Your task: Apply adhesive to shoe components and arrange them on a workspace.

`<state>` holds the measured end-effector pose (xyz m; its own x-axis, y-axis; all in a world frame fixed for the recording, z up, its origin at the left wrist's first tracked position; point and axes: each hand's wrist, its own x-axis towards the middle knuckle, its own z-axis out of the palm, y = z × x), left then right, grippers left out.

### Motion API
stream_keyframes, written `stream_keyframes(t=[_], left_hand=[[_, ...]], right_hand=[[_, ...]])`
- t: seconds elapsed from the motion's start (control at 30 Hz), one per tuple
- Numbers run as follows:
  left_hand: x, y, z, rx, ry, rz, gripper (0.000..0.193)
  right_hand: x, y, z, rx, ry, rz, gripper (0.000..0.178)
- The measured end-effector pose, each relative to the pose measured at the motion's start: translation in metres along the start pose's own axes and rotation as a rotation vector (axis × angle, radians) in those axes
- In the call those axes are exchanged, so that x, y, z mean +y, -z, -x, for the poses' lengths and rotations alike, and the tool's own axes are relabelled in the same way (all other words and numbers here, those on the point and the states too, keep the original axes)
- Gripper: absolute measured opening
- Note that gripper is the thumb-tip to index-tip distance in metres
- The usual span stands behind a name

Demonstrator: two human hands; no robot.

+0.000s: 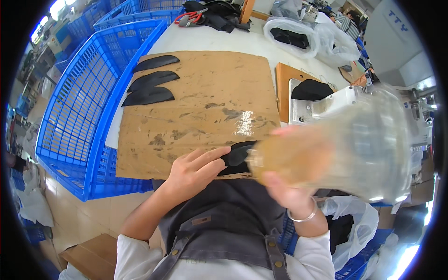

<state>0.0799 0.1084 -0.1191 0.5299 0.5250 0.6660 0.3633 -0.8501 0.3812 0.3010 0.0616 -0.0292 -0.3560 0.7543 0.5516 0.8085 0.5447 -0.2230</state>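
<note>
My left hand (196, 172) has its fingers bent together on the left end of a black curved piece (239, 155), perhaps fabric or leather, at the near edge of a stained cardboard sheet (200, 121). In my right hand (294, 186) is a large clear bottle (373, 144) with yellowish contents, smeared by motion. It lies tilted on its side, its narrow end at the black piece's right end; whether they touch I cannot tell. Three similar black curved pieces (151, 79) lie spaced apart at the cardboard's far left.
A blue plastic crate (79, 112) stands along the left side. To the right, a metal machine bed (303, 109) carries another black piece (311, 89). Behind are red-handled scissors (190, 17), dark cloth and clear bags (291, 37) with black pieces.
</note>
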Motion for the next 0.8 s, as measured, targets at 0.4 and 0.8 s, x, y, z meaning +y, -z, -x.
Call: stream_keyframes(t=[0.4, 0.8], left_hand=[[0.003, -0.001, -0.003, -0.014, -0.105, -0.167, 0.017], [0.022, 0.016, -0.05, -0.054, 0.094, 0.043, 0.029]], right_hand=[[0.036, -0.035, 0.051, 0.22, -0.18, -0.255, 0.066], [0.079, 0.018, 0.097, 0.836, -0.516, -0.524, 0.06]])
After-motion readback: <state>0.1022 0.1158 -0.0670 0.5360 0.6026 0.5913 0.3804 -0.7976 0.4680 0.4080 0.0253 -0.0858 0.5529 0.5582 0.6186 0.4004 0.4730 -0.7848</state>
